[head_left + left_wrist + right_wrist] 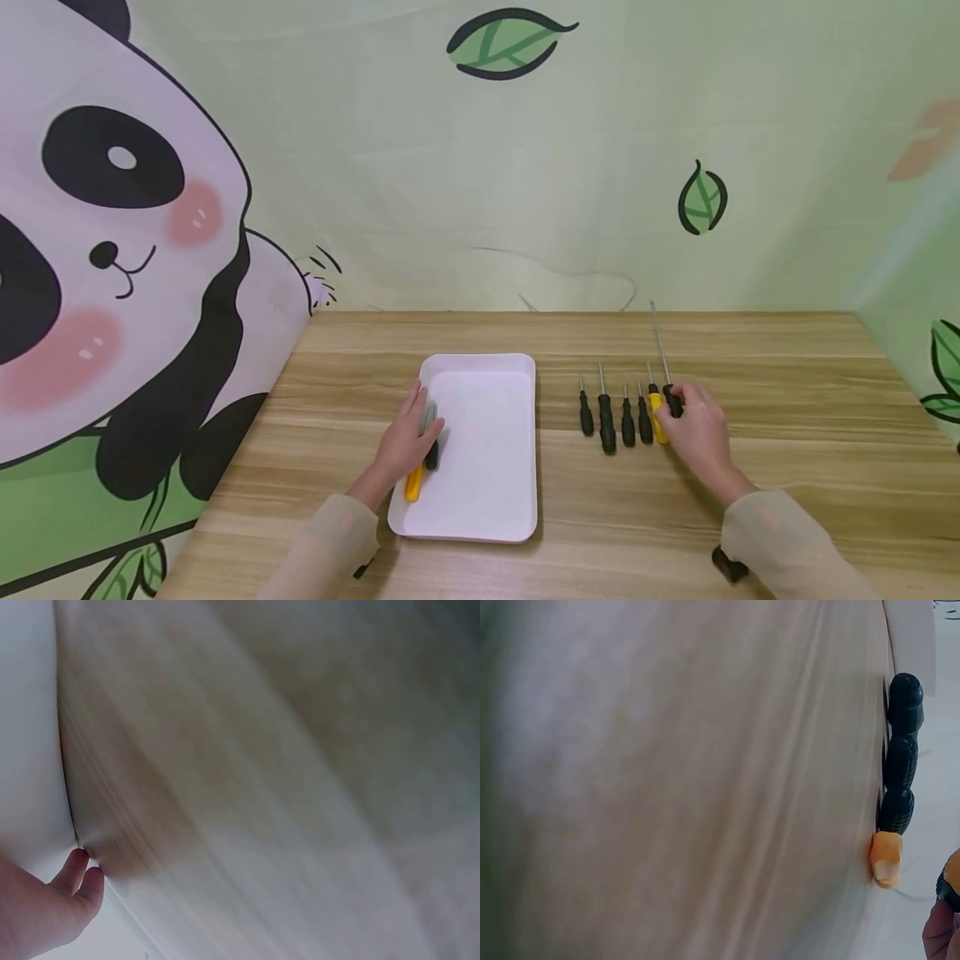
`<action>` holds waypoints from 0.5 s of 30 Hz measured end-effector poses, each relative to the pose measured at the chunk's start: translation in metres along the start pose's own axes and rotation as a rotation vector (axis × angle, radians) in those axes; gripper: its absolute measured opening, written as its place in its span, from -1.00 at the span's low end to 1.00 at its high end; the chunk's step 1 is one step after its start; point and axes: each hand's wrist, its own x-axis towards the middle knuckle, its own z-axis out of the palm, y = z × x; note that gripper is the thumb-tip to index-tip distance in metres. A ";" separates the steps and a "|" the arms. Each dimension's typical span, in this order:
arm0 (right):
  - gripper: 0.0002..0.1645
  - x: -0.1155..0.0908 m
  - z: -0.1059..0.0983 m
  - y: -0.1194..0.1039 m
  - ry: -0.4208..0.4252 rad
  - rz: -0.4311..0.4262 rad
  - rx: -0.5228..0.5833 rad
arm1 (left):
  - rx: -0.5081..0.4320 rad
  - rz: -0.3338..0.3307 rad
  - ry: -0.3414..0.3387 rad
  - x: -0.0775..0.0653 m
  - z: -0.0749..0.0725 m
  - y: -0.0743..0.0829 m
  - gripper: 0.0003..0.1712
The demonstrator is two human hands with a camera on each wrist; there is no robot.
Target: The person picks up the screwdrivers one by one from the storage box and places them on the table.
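My right hand [697,425] pinches the black handle of a long-bladed screwdriver [662,350] at the right end of a row. Its butt end shows yellow and black in the right wrist view. Beside it lies a short yellow-handled screwdriver [657,417], close to my thumb. My left hand [405,437] rests across the left rim of a white tray [487,450], fingers straight along the rim and thumb over the inside. Partly under that hand, the tray holds a yellow-handled tool [413,483] and a black-handled one [432,454]; their upper parts are hidden.
Several black-handled screwdrivers [606,425] stand in a row between the tray and my right hand, blades pointing away. The wooden table [810,400] ends at a cloth backdrop [585,167] printed with a panda and leaves.
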 end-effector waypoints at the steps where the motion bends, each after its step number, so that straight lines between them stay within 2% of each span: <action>1: -0.76 0.000 0.000 0.001 -0.003 0.007 0.000 | 0.000 -0.001 0.000 0.000 0.000 0.000 -0.22; 15: -0.77 0.001 -0.004 0.005 -0.082 0.075 -0.058 | 0.003 0.007 0.008 0.000 0.001 0.000 -0.22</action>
